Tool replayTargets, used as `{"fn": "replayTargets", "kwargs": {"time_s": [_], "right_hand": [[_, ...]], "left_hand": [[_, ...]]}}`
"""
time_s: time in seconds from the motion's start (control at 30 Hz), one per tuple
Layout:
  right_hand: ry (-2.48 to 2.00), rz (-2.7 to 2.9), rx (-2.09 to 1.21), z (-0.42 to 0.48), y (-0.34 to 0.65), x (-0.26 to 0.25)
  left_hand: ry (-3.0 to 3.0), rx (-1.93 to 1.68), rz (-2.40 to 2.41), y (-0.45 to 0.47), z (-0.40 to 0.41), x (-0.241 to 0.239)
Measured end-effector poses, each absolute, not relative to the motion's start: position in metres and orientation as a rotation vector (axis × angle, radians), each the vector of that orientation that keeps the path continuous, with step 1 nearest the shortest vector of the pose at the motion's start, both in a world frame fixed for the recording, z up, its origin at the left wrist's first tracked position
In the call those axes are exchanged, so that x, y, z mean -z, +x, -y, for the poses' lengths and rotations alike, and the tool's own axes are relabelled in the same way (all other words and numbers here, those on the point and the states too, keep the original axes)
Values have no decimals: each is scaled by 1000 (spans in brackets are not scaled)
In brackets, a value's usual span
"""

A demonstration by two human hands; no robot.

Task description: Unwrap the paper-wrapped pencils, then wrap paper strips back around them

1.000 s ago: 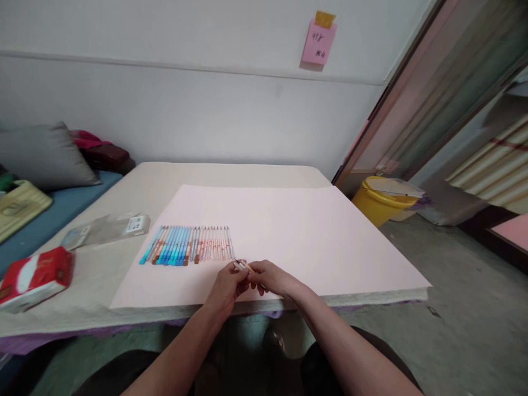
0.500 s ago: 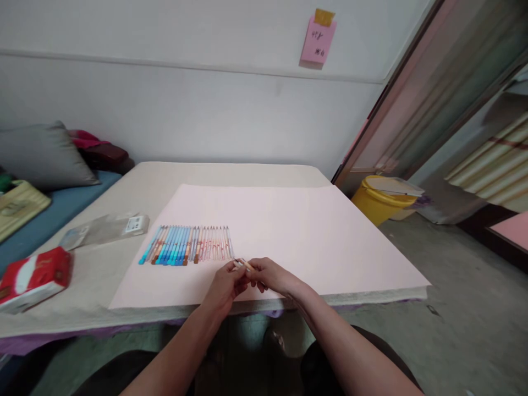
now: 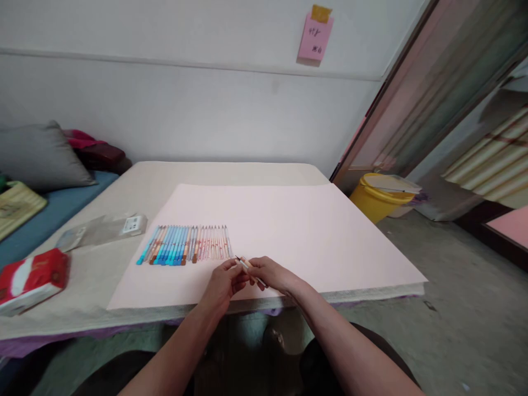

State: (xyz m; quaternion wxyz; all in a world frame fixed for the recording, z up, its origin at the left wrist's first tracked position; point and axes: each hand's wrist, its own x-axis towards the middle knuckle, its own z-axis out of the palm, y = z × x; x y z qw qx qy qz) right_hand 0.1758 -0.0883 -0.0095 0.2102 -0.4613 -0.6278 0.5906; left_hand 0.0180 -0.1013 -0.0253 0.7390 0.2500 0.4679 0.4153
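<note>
A white wall (image 3: 185,110) stands behind a table covered with a cream cloth (image 3: 226,171), on which a large pale pink sheet (image 3: 289,231) is spread.

Over the near edge of that sheet, the person's right hand (image 3: 268,272) is closed around a slim pale pencil (image 3: 243,264), thumb and fingers wrapped on its barrel. The pencil slants, its dark tip toward the far left and its other end showing below the fingers. The left hand (image 3: 223,281) meets it from the other side, half curled, thumb and forefinger drawn close together by the tip; whether they grip the pencil or only lie against it cannot be told.

Just beyond the left hand, a row of pencils (image 3: 185,245) lies side by side on the sheet, dark points away from the person. Those toward the left are mostly blue, several with blue or brown near ends; those toward the right are paler, with reddish marks.

Further left, on the cloth, are a clear plastic sleeve (image 3: 105,231) and, nearer the person, a red and white packet (image 3: 35,278). Past them a grey pillow (image 3: 45,157) rests on a blue seat (image 3: 58,198). To the right of the table stands a yellow bin (image 3: 377,201), and a pink note (image 3: 315,38) is taped high on the wall.
</note>
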Motion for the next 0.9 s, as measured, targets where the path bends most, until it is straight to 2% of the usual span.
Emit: {"fn": "replayTargets", "kwargs": {"time_s": [0.37, 0.9], "right_hand": [[-1400, 1853, -1598, 86, 174, 11], [-1296, 1894, -1534, 87, 177, 9]], "left_hand": [[514, -933, -1029, 18, 101, 28], [491, -972, -1078, 24, 104, 28]]}}
